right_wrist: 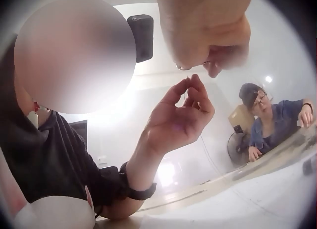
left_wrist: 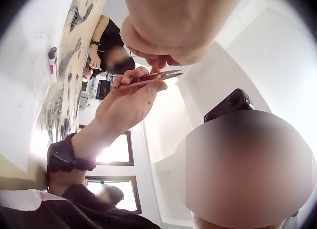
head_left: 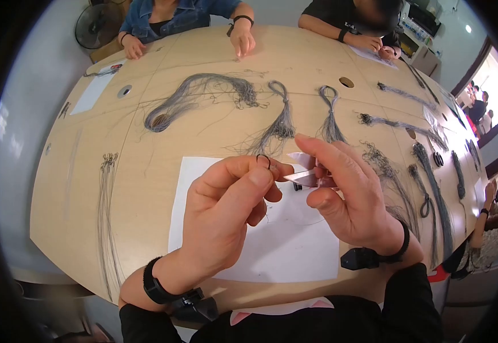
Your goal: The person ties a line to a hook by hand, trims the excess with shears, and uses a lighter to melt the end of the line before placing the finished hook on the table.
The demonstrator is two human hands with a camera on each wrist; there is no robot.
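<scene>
My left hand (head_left: 226, 200) pinches a thin line (right_wrist: 185, 96) between thumb and index finger, and a small dark loop (head_left: 263, 158) shows at the fingertips. From those fingers the line trails down in the right wrist view. My right hand (head_left: 352, 197) holds a small pair of scissors (head_left: 301, 178) with pinkish handles. Their blades stand parted, pointing left, with the tips right by the left fingertips. In the left wrist view the scissor blades (left_wrist: 171, 74) reach out past the right fingers. Both hands are raised over a white sheet of paper (head_left: 294, 263).
Bundles of grey line lie around: a long hank (head_left: 186, 94), two looped bundles (head_left: 286, 108) (head_left: 330, 108), a straight bundle (head_left: 106, 200) at left and several at right (head_left: 432, 194). A small dark object (head_left: 297, 186) sits on the paper. Two people (head_left: 172, 17) (head_left: 352, 23) work across the table.
</scene>
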